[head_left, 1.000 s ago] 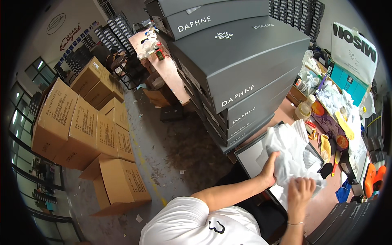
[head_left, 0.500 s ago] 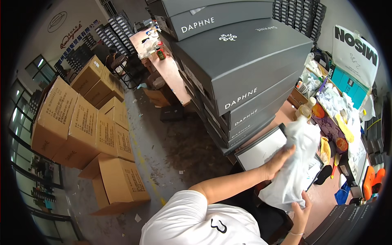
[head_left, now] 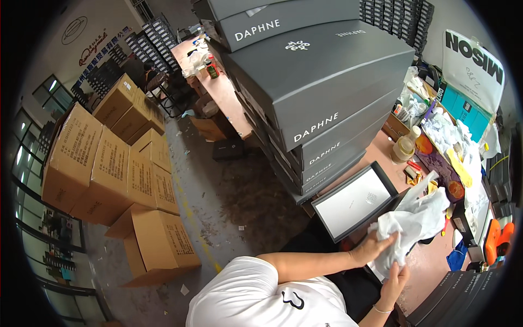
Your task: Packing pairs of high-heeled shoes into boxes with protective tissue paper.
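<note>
My left hand (head_left: 375, 248) and my right hand (head_left: 394, 282) are closed on a bundle of thin white wrapping (head_left: 417, 218). The left grips its near left side, while the right pinches its lower end. Crumpled and soft, the bundle slants away to the upper right; what it contains, if anything, is hidden. Just left of it sits an open dark grey shoebox part (head_left: 353, 203) with a white inside and a small print. The bundle covers part of another dark box edge under my hands.
A tall stack of dark grey shoeboxes (head_left: 332, 82) rises at the far side of the pink table. A jar (head_left: 403, 148) and cluttered cloths (head_left: 447, 147) lie at right, near orange-handled tools (head_left: 493, 240). Brown cartons (head_left: 109, 169) stand on the floor at left.
The white bundle has swung from upright to slanting right and lower, uncovering the white inside of the shoebox part. Both hands have moved with it and come closer together.
</note>
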The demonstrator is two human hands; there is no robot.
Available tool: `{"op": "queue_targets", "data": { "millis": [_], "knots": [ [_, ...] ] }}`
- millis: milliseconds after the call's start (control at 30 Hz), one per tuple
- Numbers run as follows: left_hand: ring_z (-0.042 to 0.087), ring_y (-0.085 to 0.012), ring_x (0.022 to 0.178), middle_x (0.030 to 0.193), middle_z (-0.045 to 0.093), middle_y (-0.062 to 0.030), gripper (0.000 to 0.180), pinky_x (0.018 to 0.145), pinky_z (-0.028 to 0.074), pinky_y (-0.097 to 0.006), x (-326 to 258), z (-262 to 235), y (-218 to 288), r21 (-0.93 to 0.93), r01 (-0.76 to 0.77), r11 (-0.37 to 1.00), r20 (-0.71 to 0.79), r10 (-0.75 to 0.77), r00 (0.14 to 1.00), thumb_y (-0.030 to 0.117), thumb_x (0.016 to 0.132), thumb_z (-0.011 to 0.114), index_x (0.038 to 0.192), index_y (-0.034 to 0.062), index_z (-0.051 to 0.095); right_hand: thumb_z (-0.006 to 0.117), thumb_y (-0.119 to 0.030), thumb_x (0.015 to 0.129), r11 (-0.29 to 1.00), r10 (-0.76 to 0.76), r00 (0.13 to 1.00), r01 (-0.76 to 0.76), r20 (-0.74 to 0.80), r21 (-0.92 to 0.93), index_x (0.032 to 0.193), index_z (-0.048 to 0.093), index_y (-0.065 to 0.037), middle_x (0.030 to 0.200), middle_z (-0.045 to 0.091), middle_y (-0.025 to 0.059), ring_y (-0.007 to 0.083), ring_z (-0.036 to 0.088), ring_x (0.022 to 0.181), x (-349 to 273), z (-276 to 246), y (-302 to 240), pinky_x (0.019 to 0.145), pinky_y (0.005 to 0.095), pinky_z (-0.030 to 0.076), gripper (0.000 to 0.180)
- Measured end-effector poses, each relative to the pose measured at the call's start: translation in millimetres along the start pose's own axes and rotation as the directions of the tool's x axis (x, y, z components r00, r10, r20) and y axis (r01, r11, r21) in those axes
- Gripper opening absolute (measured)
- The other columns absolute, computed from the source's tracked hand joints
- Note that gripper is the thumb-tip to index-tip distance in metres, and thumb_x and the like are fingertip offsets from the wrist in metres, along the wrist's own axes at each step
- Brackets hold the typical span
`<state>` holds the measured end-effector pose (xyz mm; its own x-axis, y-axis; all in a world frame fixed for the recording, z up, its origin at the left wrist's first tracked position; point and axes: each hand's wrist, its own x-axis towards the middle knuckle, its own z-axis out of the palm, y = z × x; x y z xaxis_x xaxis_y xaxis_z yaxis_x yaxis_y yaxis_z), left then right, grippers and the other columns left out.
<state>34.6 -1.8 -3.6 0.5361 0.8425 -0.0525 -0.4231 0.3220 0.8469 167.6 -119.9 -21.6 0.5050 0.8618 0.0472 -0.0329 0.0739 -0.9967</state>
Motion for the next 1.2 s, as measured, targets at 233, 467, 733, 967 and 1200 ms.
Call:
{"op": "queue_targets", "data": {
  "millis": [233,467,733,967,1200],
  "knots": [
    [0.059,-0.0100,0.092,0.096,0.066,-0.0032,0.027,0.080,0.047,-0.028,-8.5,-25.5,21.3,0.298,-0.185,0.936,0.094,0.164,0.982,0.021,0.093,0.062,0.110,0.0009,0.061,0.061,-0.018,0.089,0.457,-0.511,0.836,0.461,0.199,-0.761,0.129,0.054,-0.004,0.143,0.038,0.0217,0.0355,0.030,0.138,40.0,15.3,-90.4,0.111,0.0476,0.025,0.043],
    [0.049,-0.0197,0.119,0.124,0.056,-0.0154,0.045,0.100,0.037,-0.030,0.9,-13.7,-24.2,0.151,-0.261,0.953,-0.011,0.266,0.964,0.020,0.094,0.059,0.132,-0.0001,0.045,0.058,-0.014,0.092,0.560,-0.433,0.874,0.452,0.220,-0.694,0.104,0.064,0.002,0.122,0.060,0.0173,0.0374,0.040,0.133,42.6,50.6,-63.8,0.111,0.0520,0.023,0.021],
    [0.056,-0.0177,0.114,0.131,0.054,-0.0128,0.043,0.096,0.047,-0.034,27.8,-86.9,-0.1,-0.171,0.029,0.985,0.041,-0.022,0.999,0.029,0.096,0.049,0.126,-0.0014,0.054,0.054,0.003,0.088,0.926,-0.047,0.974,0.125,0.220,-0.355,0.106,0.063,0.005,0.103,0.066,0.0179,0.0293,0.061,0.103,-3.6,47.1,-80.9,0.092,0.0400,0.045,0.020],
    [0.060,-0.0161,0.104,0.118,0.061,-0.0129,0.044,0.091,0.050,-0.031,27.3,-105.0,47.2,-0.017,0.277,0.961,0.519,-0.229,0.823,0.036,0.096,0.053,0.121,0.0002,0.057,0.072,0.004,0.058,0.448,0.011,0.879,0.423,0.477,-0.788,0.125,0.051,0.001,0.104,0.059,0.0218,0.0396,0.058,0.098,45.7,19.0,-113.2,0.085,0.0417,0.046,0.070],
    [0.059,-0.0197,0.107,0.118,0.060,-0.0096,0.050,0.093,0.048,-0.033,36.5,-88.4,54.6,-0.368,0.292,0.883,-0.112,-0.353,0.929,0.044,0.098,0.043,0.127,0.0039,0.052,0.070,-0.005,0.069,0.560,-0.223,0.934,0.357,0.279,-0.748,0.124,0.051,0.005,0.107,0.061,0.0208,0.0340,0.061,0.101,24.2,4.0,-76.1,0.089,0.0375,0.046,0.058]
  ]
}}
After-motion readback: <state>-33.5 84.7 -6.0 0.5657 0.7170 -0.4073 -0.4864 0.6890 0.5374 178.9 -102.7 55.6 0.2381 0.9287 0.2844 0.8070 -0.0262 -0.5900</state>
